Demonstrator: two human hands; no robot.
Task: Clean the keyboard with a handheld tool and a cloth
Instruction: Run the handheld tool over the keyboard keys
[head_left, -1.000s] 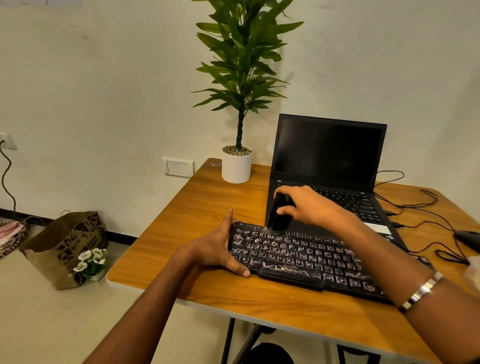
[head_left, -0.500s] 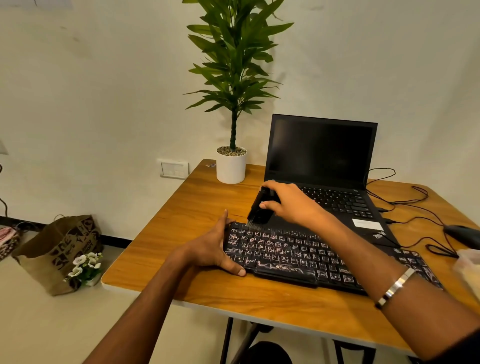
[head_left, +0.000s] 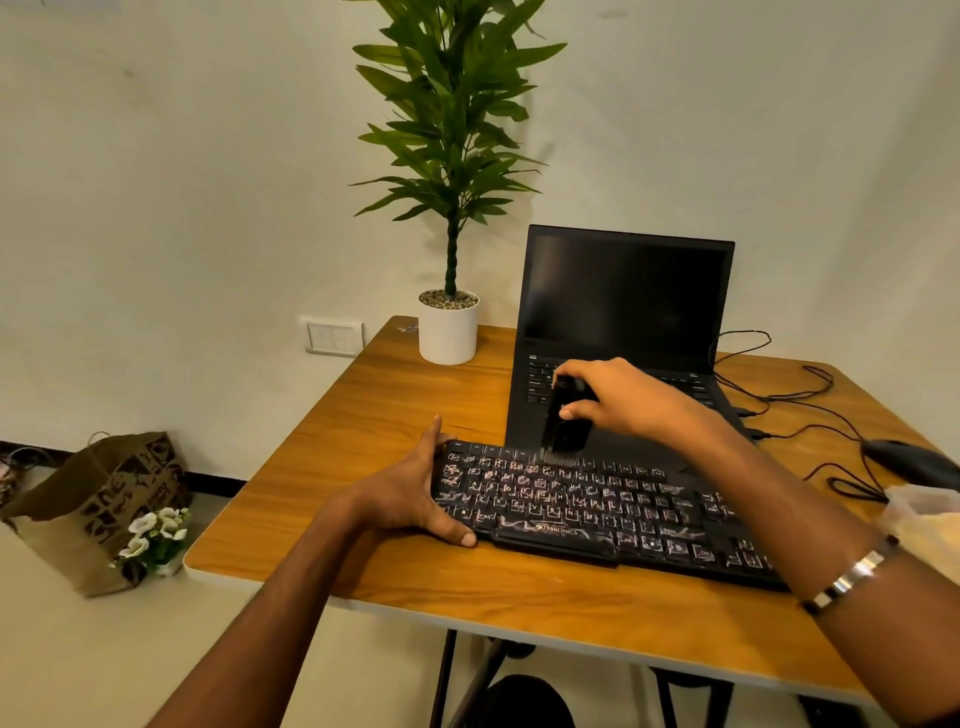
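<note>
The right hand (head_left: 631, 402) is gripping a black handheld brush (head_left: 565, 422), its fingers curled round it, bristles touching the top row of the black patterned keyboard (head_left: 597, 512); the left hand (head_left: 415, 493), fingers spread, is bracing its end. Next, likely sweeping along the rows.

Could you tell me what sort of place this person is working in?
Probably a small home office or study corner: a wooden desk against a plain wall carries an open laptop, an external keyboard with a mouse, and a potted plant. A paper bag sits on the floor.
</note>
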